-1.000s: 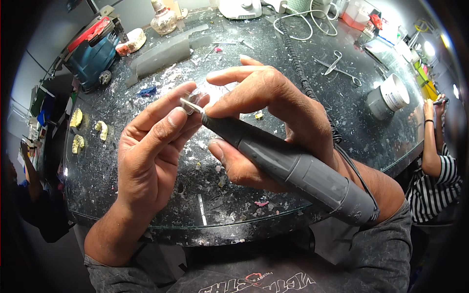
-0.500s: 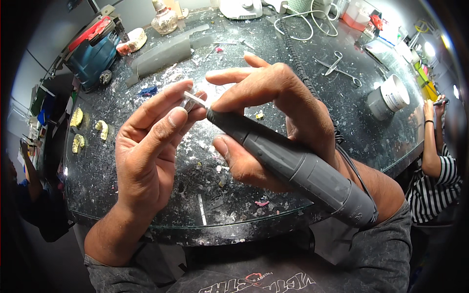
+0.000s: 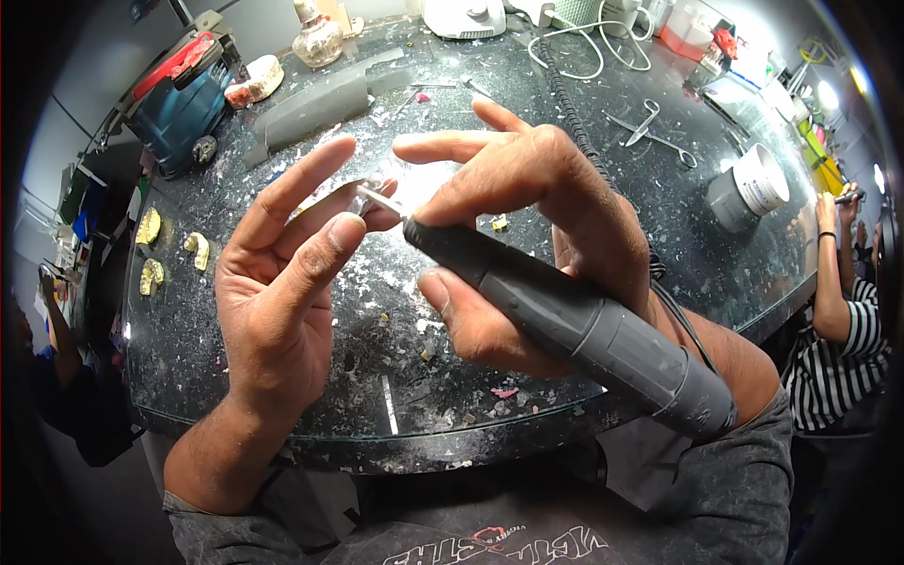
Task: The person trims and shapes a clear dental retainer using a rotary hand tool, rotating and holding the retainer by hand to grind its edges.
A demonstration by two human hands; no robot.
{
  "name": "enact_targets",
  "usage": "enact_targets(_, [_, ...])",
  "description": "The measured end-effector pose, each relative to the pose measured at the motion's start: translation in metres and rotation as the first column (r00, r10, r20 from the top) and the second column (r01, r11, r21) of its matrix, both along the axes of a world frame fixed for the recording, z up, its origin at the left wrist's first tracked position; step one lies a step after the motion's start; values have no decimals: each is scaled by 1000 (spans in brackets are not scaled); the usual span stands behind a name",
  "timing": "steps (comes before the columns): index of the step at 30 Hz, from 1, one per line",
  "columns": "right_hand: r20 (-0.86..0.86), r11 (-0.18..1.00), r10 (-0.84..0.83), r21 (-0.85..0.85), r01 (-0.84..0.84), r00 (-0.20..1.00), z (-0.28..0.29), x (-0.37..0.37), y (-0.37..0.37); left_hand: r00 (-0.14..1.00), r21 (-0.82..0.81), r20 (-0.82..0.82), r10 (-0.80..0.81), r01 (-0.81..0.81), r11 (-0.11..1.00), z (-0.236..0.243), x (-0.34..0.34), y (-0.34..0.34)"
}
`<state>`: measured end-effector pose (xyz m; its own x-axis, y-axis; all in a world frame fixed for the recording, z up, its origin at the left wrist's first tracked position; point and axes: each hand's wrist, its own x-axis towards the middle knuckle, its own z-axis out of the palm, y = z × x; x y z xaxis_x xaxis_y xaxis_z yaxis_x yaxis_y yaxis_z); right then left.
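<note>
While the right hand (image 3: 573, 193) clamps a thick dark-grey pen-shaped handpiece (image 3: 589, 330), the left hand (image 3: 281, 282) pinches a small clear glossy piece (image 3: 362, 201) at half past ten from centre — index finger (image 3: 297, 184) raised apart. Probably light, stiff and slippery — it suits a gentle edge hold.

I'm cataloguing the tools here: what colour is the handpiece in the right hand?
The handpiece is dark grey, as the head view shows best.

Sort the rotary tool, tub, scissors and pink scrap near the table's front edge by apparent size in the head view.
1. Rotary tool
2. Tub and scissors: too alike to rank
3. Pink scrap
</note>
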<state>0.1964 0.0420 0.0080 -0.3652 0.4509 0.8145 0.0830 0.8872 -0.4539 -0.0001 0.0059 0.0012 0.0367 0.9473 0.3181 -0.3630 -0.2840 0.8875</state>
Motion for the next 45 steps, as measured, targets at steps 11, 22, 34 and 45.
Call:
enact_targets(11, [0, 1000, 6, -4, -6, 1000, 0, 0, 1, 1000, -28, 10, 1, -1, 1000, 2, 1, 0])
enact_targets(22, [-15, 999, 20, 44, -19, 1000, -5, 0, 3, 992, -130, 98, -79, 92, 987, -1, -3, 0])
enact_targets(34, [30, 998, 67, 14, -68, 997, -5, 2, 2, 977, -170, 170, -131, 160, 972, -4, -7, 2])
enact_targets(45, [-45, 996, 67, 59, -64, 997, -6, -1, 5, 977, -167, 176, -118, 148, 975, -2, -3, 2])
